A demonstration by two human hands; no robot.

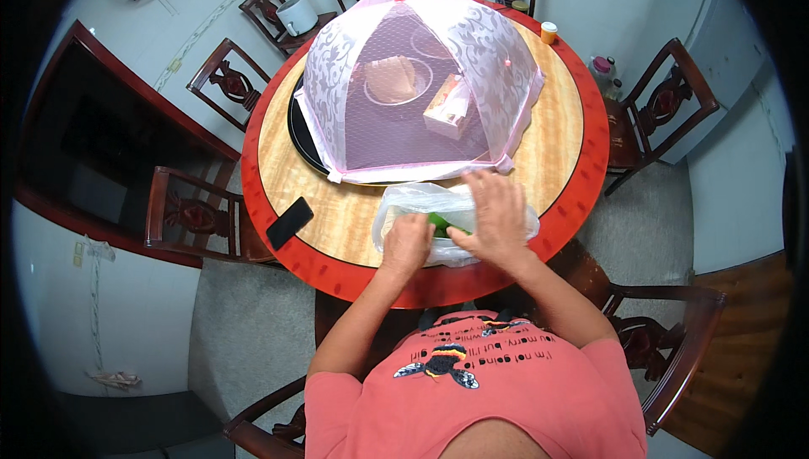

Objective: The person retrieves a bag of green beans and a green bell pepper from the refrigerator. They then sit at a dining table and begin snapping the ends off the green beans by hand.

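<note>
A translucent white plastic bag (455,258) lies near the front edge of a round table (354,282) with a red rim. Green items (440,225), whose exact kind I cannot tell, show inside its opening. My left hand (409,241) is at the bag's left part with curled fingers, beside the green items; what it grips is hidden. Over the right part of the bag is my right hand (496,215), blurred, its fingers raised and spread and its thumb by the green items.
Behind the bag stands a pink mesh food cover (404,136) over a tissue box (445,114) and a dish, on a black tray (303,133). A black phone (289,223) lies at left, an orange cup (548,33) at the far right. Several wooden chairs (193,215) surround the table.
</note>
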